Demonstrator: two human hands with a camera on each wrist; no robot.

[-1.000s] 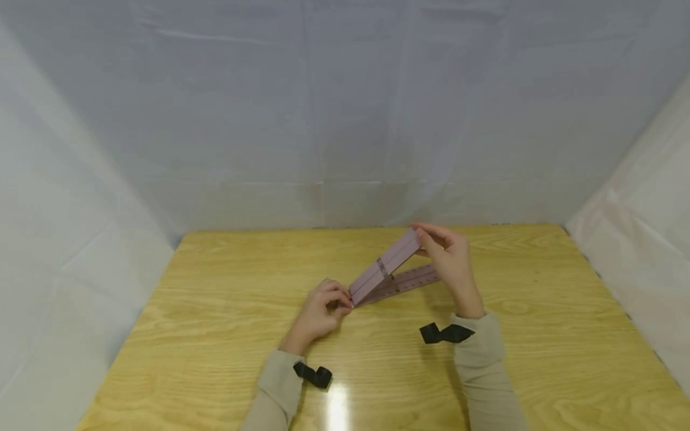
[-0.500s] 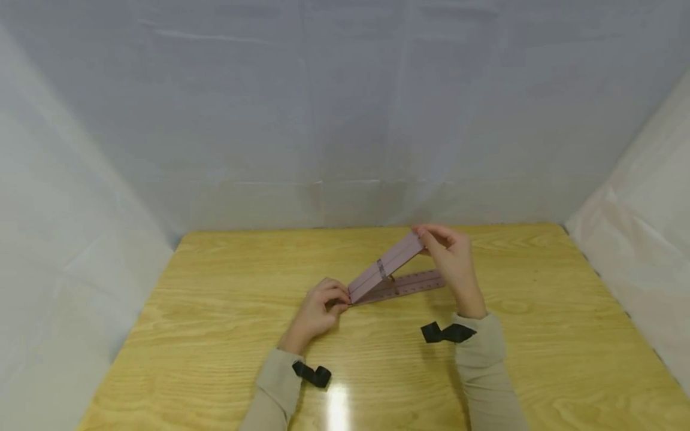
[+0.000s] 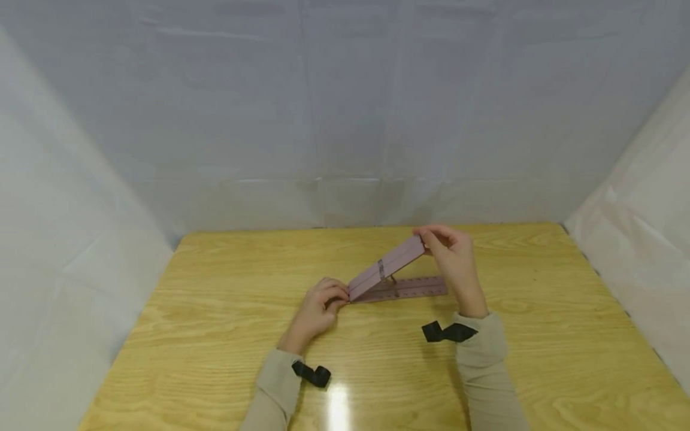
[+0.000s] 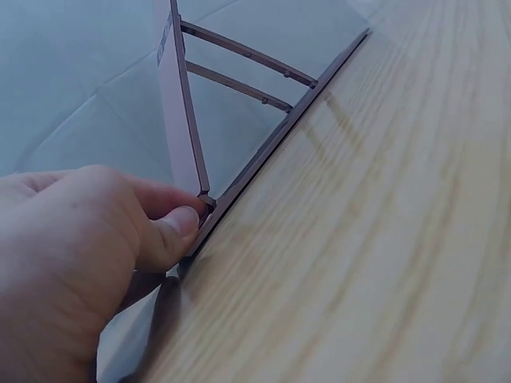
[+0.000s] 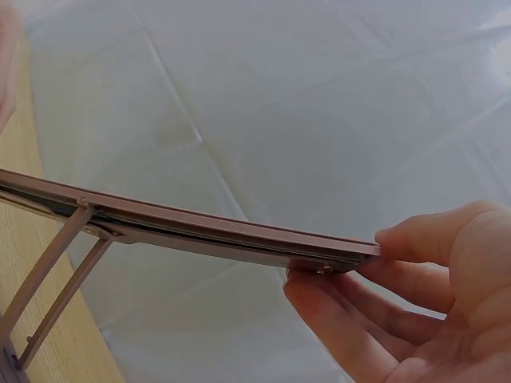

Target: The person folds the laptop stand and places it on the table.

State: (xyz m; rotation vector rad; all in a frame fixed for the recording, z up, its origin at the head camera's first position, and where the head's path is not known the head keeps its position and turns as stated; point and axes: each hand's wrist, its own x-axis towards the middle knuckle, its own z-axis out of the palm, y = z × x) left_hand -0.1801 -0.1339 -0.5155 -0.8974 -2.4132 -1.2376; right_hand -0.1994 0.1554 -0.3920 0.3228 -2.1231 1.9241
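Observation:
A pinkish-purple folding stand (image 3: 401, 254) is tilted up in a wedge, its two long panels joined at the left end. My left hand (image 3: 320, 308) pinches that hinged end between thumb and fingers. The lower panel (image 3: 428, 288), with slots along its edges, lies along the table. In the left wrist view, two thin struts (image 4: 247, 53) link the panels partway along. My right hand (image 3: 454, 263) grips the raised far end of the upper panel. From the right wrist view, its thumb and fingers (image 5: 335, 319) hold the panel's edge from both sides.
The light wood table (image 3: 232, 269) stretches out around the hands. Pale sheeting (image 3: 350, 120) hangs behind it and along both sides. A black strap (image 3: 312, 374) is on the left sleeve, another black strap (image 3: 450, 332) on the right.
The raised end of the upper panel has come down slightly with my right hand. The lower panel's right end has shifted a little toward me. My left hand keeps its hold.

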